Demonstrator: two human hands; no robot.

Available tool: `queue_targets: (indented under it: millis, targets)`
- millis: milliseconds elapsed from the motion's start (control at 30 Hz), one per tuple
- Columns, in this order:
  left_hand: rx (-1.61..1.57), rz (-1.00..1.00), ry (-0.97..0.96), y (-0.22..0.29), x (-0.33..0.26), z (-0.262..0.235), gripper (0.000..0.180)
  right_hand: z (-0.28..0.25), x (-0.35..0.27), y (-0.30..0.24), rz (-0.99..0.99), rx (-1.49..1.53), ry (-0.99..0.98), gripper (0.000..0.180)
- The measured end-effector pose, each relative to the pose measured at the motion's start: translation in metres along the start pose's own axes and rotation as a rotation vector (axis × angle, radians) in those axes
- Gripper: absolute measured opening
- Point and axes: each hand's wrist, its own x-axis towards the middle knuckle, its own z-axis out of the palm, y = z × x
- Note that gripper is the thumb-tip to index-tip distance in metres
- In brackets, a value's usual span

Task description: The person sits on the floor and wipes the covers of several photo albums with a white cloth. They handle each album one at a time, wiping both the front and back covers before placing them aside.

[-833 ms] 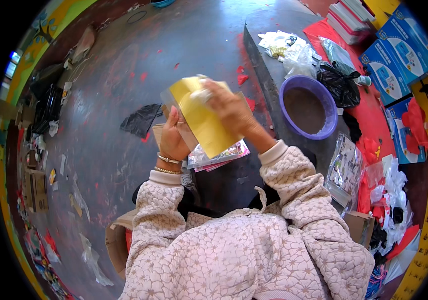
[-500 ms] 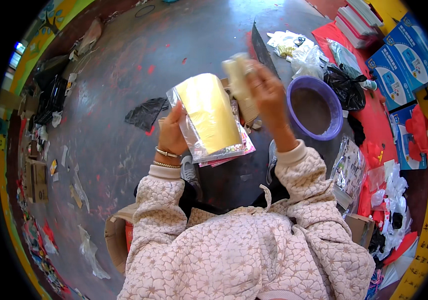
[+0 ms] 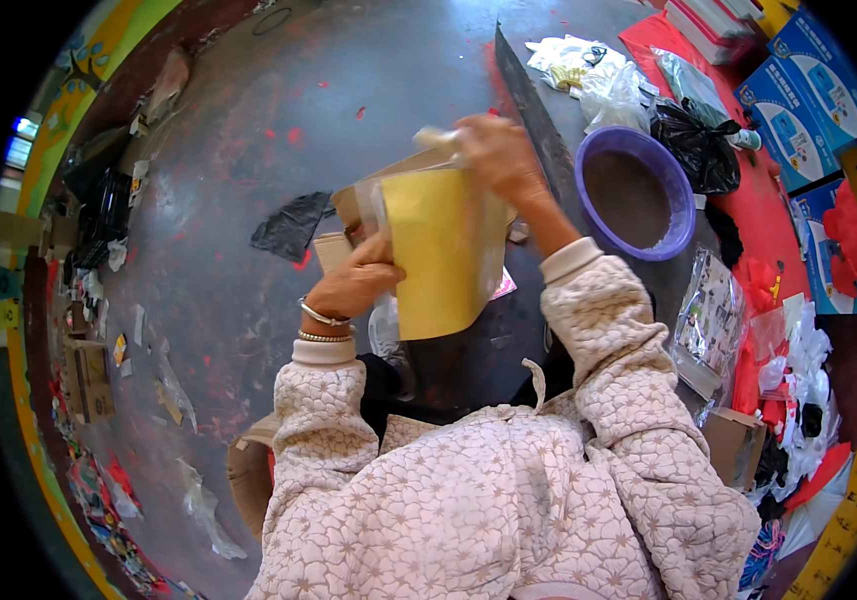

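My left hand (image 3: 353,281) is closed on the left edge of a flat yellow sheet in a clear plastic sleeve (image 3: 433,255), held upright over the floor before me. At its upper right, my right hand (image 3: 500,158) grips a small cream-coloured piece (image 3: 436,140). Motion smears this piece, so I cannot tell its kind. A cardboard box (image 3: 349,207) stands behind the sheet and is partly hidden by it. Below the sheet's right side, the pink edge of a printed packet (image 3: 504,286) shows.
To the right stands a purple basin (image 3: 588,190) of murky liquid. Beside it lie a black plastic bag (image 3: 693,150) and white bags (image 3: 613,100). Blue printed boxes (image 3: 793,125) line the right wall. A scrap of black plastic (image 3: 288,228) lies left of the cardboard box.
The yellow sheet has shifted right and down and turned more squarely towards me. My right hand has moved slightly left with the cream piece. More of the cardboard box shows.
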Motion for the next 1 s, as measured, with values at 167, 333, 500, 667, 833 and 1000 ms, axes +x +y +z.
queue_targets:
  millis: [167,333,500,667,833,1000]
  targets:
    - [-0.007,-0.02,-0.027,0.006,-0.01,-0.024,0.057,-0.068,0.011,-0.005,0.456,0.996,-0.002,0.027]
    - [-0.014,0.079,0.013,0.006,0.007,0.004,0.051,-0.058,-0.019,-0.062,-0.094,0.719,-0.108,0.024]
    - [0.428,-0.052,-0.011,-0.016,0.006,-0.015,0.023,-0.007,-0.04,-0.067,-0.453,0.208,-0.375,0.044]
    - [0.571,0.065,-0.054,-0.021,0.003,-0.014,0.014,-0.013,-0.036,-0.059,-0.097,0.336,-0.691,0.056]
    - [0.331,-0.034,0.037,-0.008,0.006,-0.005,0.031,-0.01,-0.037,-0.064,-0.129,0.35,-0.499,0.031]
    - [-0.01,-0.031,-0.053,0.019,0.003,-0.003,0.047,-0.018,-0.033,-0.06,0.018,0.526,-0.19,0.027]
